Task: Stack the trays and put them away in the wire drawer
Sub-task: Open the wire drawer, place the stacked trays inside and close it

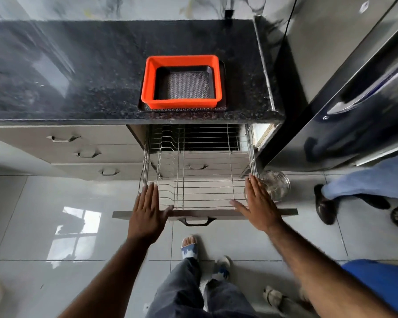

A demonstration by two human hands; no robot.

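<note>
I see my left hand (147, 212) and right hand (259, 207) flat, fingers spread, over the pulled-out chrome wire drawer (200, 171); the orange plastic tray (182, 81) sits at 12 o'clock.

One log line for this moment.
stacked orange and black plastic trays: on counter | wire drawer: open, empty | left hand, right hand: open

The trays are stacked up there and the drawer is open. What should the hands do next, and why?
Probably lift both hands to the trays and grip the stack by its sides. The left hand and right hand are open and empty over the drawer, which is pulled out, while the trays sit nested on the counter.
</note>
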